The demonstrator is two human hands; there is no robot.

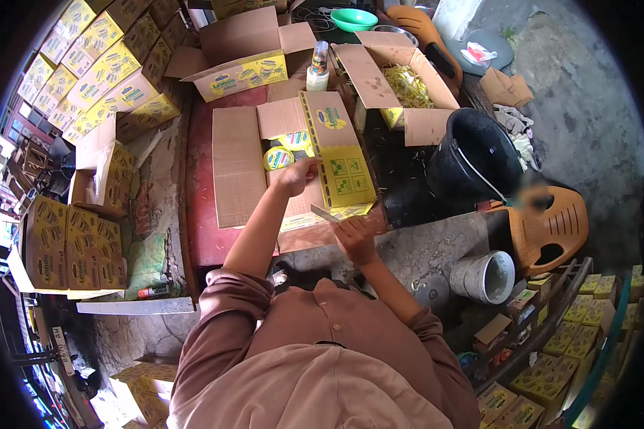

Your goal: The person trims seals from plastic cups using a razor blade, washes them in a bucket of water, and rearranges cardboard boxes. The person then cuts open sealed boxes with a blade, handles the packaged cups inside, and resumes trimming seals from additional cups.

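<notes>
An open cardboard carton (236, 168) lies in front of me, its yellow printed flap (345, 161) folded out to the right. Inside show round tubs with yellow lemon-print lids (277, 158). My left hand (297, 177) reaches over the carton, fingers curled at the inner edge of the printed flap. Closed near the carton's front right corner, my right hand (355, 238) holds a thin, flat, greyish strip (325, 213); whether it is a blade or a piece of card I cannot tell.
Behind stand another open carton (243, 75), stacked cups (318, 71) and a box of yellow-green scraps (408, 86). A black bucket (472, 157), an orange plastic chair (551, 229) and a white pail (483, 277) are at right. Printed cartons (96, 61) are piled at left.
</notes>
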